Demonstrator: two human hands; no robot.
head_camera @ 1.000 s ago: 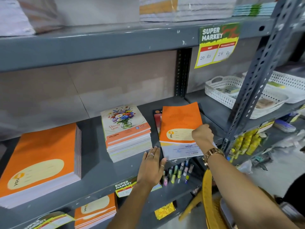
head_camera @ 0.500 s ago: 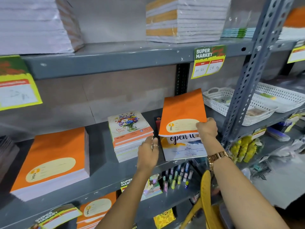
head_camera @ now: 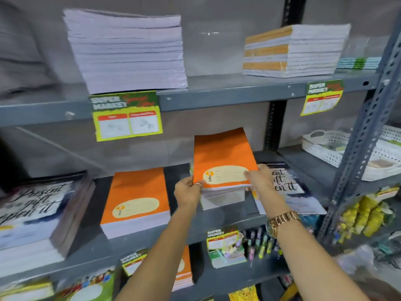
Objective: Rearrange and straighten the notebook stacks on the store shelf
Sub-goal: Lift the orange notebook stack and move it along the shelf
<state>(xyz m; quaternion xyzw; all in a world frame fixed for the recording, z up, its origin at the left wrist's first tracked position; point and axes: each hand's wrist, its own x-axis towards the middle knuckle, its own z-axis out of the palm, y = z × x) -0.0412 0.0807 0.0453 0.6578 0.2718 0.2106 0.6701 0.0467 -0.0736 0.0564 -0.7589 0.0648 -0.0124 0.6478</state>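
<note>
A small bundle of orange notebooks (head_camera: 221, 155) is lifted above the middle shelf (head_camera: 156, 235), tilted with its far end up. My left hand (head_camera: 187, 192) grips its left near corner and my right hand (head_camera: 260, 177) grips its right near edge. Under it a short stack (head_camera: 223, 198) stands on the shelf, mostly hidden. To the right lies a white lettered notebook stack (head_camera: 288, 187). A thick orange stack (head_camera: 135, 200) stands to the left, and a tall lettered stack (head_camera: 32, 213) at the far left.
The upper shelf holds a tall white stack (head_camera: 125, 51) and a wrapped stack with orange bands (head_camera: 290, 51). Price tags (head_camera: 127, 116) hang from its edge. A grey upright post (head_camera: 364, 135) stands right, with white baskets (head_camera: 338, 153) behind. Pens (head_camera: 260, 242) fill the lower shelf.
The orange notebooks have moved left, off the lettered stack and over the short middle stack. My left hand has left that stack's side and now grips the orange bundle. The view has tilted up and left.
</note>
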